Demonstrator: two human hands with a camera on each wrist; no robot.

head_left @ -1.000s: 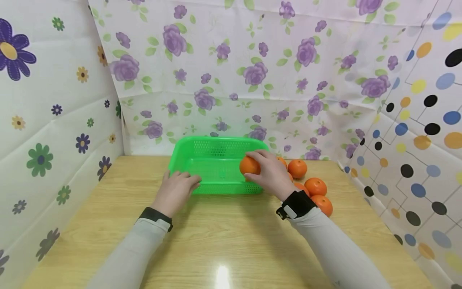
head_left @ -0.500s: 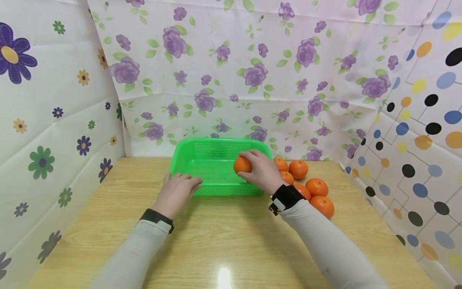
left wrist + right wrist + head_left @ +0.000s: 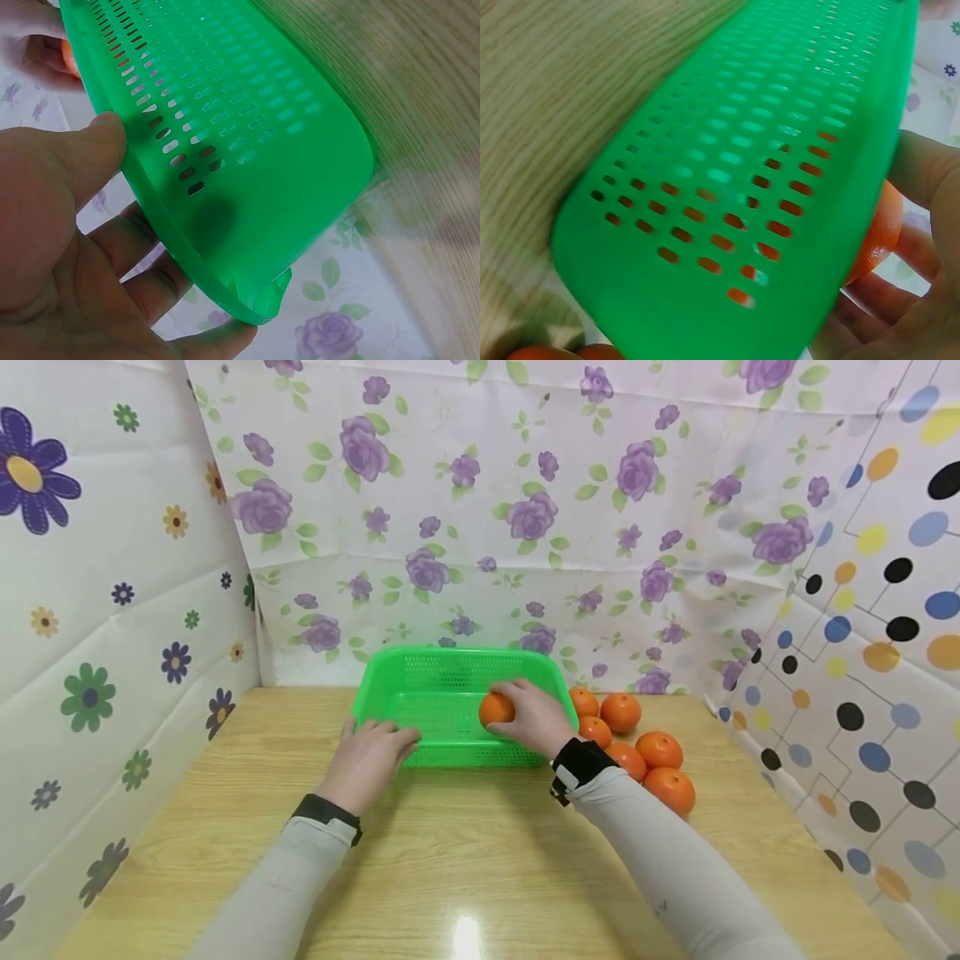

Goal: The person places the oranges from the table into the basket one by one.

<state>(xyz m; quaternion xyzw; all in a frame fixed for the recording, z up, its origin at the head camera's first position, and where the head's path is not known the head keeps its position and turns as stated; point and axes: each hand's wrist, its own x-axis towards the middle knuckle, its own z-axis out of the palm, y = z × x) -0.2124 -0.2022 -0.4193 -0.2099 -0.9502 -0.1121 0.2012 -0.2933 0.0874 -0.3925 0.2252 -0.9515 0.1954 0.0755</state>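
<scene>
A green plastic basket (image 3: 450, 755) with perforated walls stands on the table. My left hand (image 3: 366, 764) holds its near left corner, with the thumb on the rim (image 3: 142, 176) and the fingers bent over the edge. In my right hand (image 3: 534, 718) an orange (image 3: 495, 712) is pinched between thumb and fingers, inside the basket's right part. The right wrist view shows this orange (image 3: 881, 232) behind the rim, and more orange colour through the holes of the wall. The palm side of the right hand is hidden in the head view.
Several loose oranges (image 3: 660, 750) lie on the wooden table (image 3: 420, 860) to the right of the basket, close by my right forearm. A flowered cloth (image 3: 465, 527) hangs behind the basket, with patterned cloths at both sides.
My right hand has moved left and slightly down with the orange, further into the basket. The left hand has stayed at the basket's corner.
</scene>
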